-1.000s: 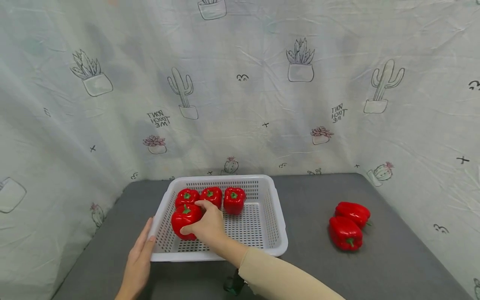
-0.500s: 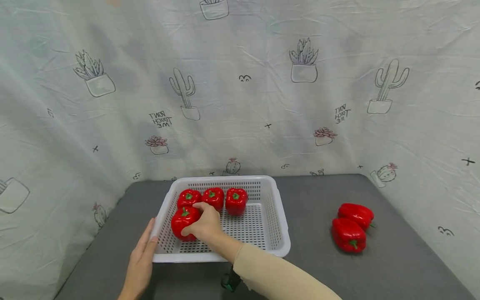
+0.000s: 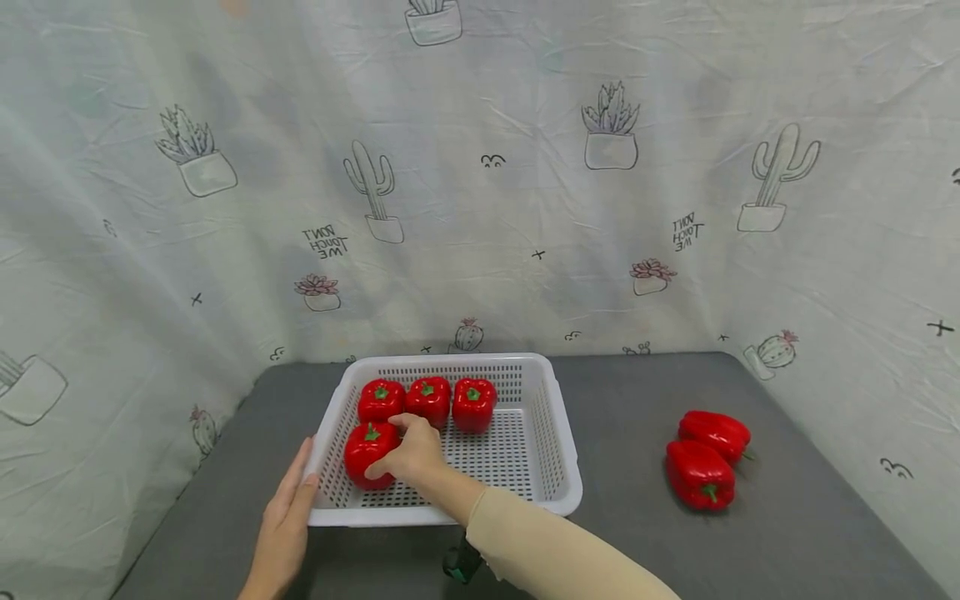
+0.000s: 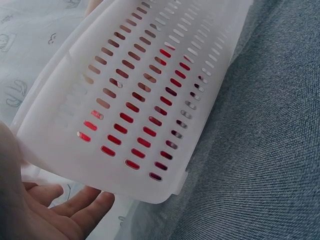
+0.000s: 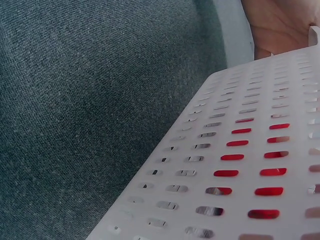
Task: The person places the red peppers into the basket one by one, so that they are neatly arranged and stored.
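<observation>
In the head view, my right hand (image 3: pixel 417 454) holds a red bell pepper (image 3: pixel 366 460) at the front left inside a white slotted basket (image 3: pixel 450 360). Thumb and fingers sit on either side of the pepper, which stands with its green stem up. Behind it stand three more red bell peppers, a left one (image 3: pixel 379 403), a middle one (image 3: pixel 426 405) and a right one (image 3: pixel 474 408). My left hand (image 3: pixel 281 521) rests against the basket's left wall, its fingers long and straight and its thumb at the rim. Both wrist views show red through the basket's slots.
Two more bell peppers lie on the grey table (image 3: pixel 615 467) to the right, a front one (image 3: pixel 699 477) touching a back one (image 3: pixel 716 435). A patterned curtain (image 3: pixel 480 208) hangs behind the table and along its sides. A dark device (image 3: pixel 461 560) hangs below my right wrist.
The held pepper has shifted slightly left and toward the front of the basket with my right hand. My left hand stays at the basket's side. The head view has shifted a little.
</observation>
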Demonstrator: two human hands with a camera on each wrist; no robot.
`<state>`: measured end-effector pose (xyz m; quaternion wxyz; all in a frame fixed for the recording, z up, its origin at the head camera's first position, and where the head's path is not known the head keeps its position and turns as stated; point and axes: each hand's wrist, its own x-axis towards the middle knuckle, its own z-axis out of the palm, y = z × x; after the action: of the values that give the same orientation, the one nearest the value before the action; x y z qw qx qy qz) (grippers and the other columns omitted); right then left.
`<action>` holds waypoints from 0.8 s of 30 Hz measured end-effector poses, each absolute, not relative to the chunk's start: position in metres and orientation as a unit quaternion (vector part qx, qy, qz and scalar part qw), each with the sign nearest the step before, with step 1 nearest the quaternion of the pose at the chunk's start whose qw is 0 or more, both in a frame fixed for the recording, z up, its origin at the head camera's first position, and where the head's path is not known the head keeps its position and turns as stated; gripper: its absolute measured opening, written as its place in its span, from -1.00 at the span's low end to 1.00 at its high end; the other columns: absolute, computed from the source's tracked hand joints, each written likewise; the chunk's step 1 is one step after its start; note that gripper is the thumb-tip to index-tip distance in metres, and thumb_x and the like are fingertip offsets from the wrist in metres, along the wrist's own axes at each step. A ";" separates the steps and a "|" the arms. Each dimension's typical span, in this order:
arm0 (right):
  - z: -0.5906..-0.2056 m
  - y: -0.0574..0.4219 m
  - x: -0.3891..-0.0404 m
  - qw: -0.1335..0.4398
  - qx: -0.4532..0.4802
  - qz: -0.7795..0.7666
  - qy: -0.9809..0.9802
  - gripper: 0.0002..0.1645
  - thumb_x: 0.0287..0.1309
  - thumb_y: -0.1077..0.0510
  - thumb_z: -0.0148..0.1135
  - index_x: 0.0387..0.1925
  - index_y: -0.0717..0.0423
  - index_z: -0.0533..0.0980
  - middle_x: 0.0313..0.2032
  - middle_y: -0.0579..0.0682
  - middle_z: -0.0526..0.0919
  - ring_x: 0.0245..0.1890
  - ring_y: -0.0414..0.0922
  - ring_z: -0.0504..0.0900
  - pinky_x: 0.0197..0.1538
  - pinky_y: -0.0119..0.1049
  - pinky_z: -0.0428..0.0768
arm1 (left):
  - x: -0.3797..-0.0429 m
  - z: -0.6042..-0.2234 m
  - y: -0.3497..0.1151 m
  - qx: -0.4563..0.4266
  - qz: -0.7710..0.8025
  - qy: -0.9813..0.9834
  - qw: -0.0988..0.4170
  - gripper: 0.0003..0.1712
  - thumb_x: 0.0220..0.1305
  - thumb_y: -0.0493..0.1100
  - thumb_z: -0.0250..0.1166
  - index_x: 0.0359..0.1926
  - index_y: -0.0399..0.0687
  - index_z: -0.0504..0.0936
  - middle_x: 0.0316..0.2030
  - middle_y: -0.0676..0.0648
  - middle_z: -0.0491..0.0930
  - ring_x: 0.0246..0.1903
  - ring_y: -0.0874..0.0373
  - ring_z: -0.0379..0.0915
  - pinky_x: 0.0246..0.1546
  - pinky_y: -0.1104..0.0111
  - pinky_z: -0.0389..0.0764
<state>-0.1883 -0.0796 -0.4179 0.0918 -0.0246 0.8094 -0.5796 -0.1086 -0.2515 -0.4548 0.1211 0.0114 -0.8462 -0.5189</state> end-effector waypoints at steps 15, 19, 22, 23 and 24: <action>-0.419 -0.082 -0.188 0.071 -0.035 -0.566 0.821 -0.16 -0.34 0.32 0.66 0.11 0.07 0.50 0.01 0.00 0.55 0.07 0.06 0.45 -0.07 0.03 0.60 | -0.108 -0.454 -0.251 0.015 -0.523 -0.843 0.125 -0.36 0.60 -0.05 -0.12 0.57 0.04 -0.07 0.48 -0.25 0.01 0.35 -0.28 0.02 0.14 -0.31 0.17; -0.419 -0.081 -0.187 0.076 -0.039 -0.570 0.817 -0.18 -0.33 0.28 0.67 0.09 0.07 0.49 -0.01 0.00 0.55 0.06 0.06 0.44 -0.08 0.03 0.60 | -0.107 -0.454 -0.250 0.017 -0.520 -0.845 0.124 -0.35 0.60 -0.04 -0.13 0.57 0.05 -0.08 0.47 -0.27 0.00 0.35 -0.33 0.02 0.11 -0.34 0.16; -0.419 -0.081 -0.187 0.077 -0.038 -0.575 0.813 -0.20 -0.32 0.26 0.67 0.06 0.08 0.49 -0.02 -0.01 0.55 0.04 0.05 0.44 -0.09 0.03 0.60 | -0.107 -0.454 -0.249 0.017 -0.518 -0.846 0.124 -0.36 0.60 -0.02 -0.14 0.58 0.07 -0.08 0.47 -0.27 0.01 0.35 -0.34 0.03 0.10 -0.35 0.16; -0.419 -0.080 -0.187 0.075 -0.038 -0.576 0.813 -0.21 -0.32 0.26 0.67 0.05 0.08 0.49 -0.03 -0.01 0.55 0.03 0.05 0.44 -0.08 0.03 0.60 | -0.107 -0.454 -0.249 0.017 -0.519 -0.846 0.125 -0.36 0.60 -0.02 -0.14 0.57 0.07 -0.07 0.47 -0.26 0.01 0.35 -0.33 0.03 0.10 -0.35 0.16; -0.419 -0.080 -0.187 0.073 -0.037 -0.576 0.813 -0.22 -0.32 0.26 0.67 0.05 0.09 0.49 -0.04 -0.01 0.55 0.03 0.05 0.45 -0.08 0.02 0.60 | -0.107 -0.453 -0.249 0.018 -0.517 -0.846 0.126 -0.36 0.60 -0.02 -0.14 0.57 0.07 -0.07 0.47 -0.25 0.01 0.35 -0.32 0.04 0.10 -0.34 0.17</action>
<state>-0.1867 -0.0803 -0.4188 0.0731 -0.0372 0.8131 -0.5763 -0.1074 -0.2489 -0.4534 0.1255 0.0178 -0.8463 -0.5174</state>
